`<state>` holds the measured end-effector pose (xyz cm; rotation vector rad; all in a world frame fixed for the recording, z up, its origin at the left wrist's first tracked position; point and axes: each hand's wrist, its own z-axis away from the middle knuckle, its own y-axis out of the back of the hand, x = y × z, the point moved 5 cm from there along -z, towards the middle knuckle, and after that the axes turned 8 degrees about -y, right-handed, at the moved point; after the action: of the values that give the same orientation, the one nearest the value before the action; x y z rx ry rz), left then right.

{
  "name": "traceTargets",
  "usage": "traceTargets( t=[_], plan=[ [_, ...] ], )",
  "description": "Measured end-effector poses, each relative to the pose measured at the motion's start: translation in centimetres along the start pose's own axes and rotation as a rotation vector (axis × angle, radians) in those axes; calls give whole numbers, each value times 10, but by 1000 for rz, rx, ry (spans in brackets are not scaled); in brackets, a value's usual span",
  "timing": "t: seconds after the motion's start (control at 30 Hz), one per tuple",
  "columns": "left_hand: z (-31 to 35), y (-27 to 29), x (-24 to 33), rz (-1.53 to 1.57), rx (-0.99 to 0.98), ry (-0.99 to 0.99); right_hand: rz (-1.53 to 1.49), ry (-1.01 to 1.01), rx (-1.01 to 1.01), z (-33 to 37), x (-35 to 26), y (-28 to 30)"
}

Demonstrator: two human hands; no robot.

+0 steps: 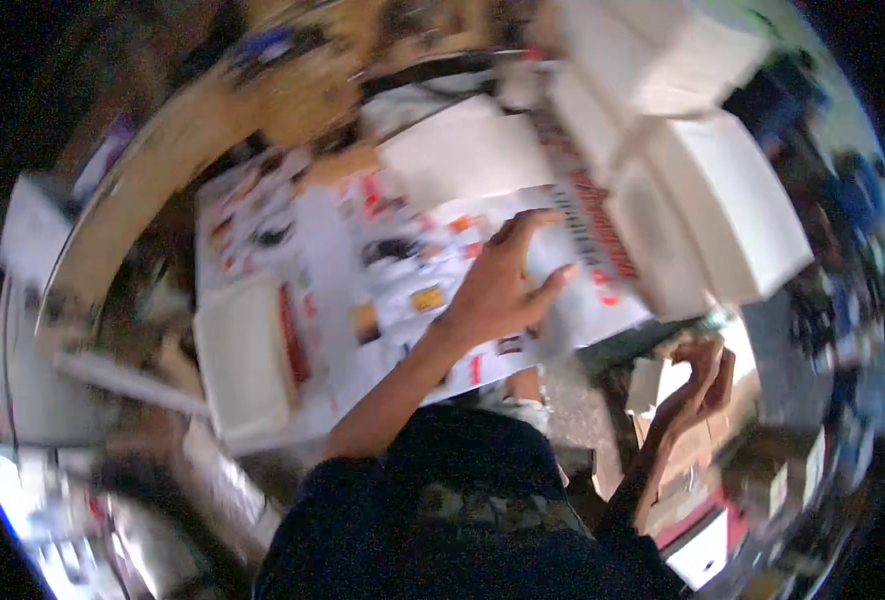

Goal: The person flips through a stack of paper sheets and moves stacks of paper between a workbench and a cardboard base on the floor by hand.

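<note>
My left hand (497, 285) is over the printed sheet (332, 280) on the table, thumb and fingers apart. A pale patch shows between them; blur hides whether it is a thing or the sheet's surface. Off the table's right edge, my right hand (697, 375) has its fingers curled together, and what they hold, if anything, cannot be made out. Just above that hand sits the lower corner of a white carton (727, 205). A flat white piece (467, 155) lies at the far side of the sheet.
On the table's left stands a shallow white box (247, 365) with a red side. Another white carton (662, 50) is at the far right. A curved wooden edge (127, 200) runs along the left. Brown cardboard boxes (687, 450) stand low on the right, beside a pink-edged white item (702, 545).
</note>
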<state>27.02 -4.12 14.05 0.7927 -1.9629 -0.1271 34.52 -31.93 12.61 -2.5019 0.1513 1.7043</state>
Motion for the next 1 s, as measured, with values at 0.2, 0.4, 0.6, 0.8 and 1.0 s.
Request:
traceTargets(
  t=[0.2,0.4,0.6,0.8,1.0],
  plan=[
    [193,167,-41,-447,435,425,192,114,-465,31,10,-61],
    [335,260,11,-1260,885,577,147,-23,-811,47,-3,-123],
    [512,336,-72,-5,1154,864,32,-152,-1368,134,22,-195],
    [451,336,-39,-663,801,1083,24,125,-1585,216,35,-234],
    [426,339,-61,-793,533,1222,74,-141,-1426,215,69,-245]
  ],
)
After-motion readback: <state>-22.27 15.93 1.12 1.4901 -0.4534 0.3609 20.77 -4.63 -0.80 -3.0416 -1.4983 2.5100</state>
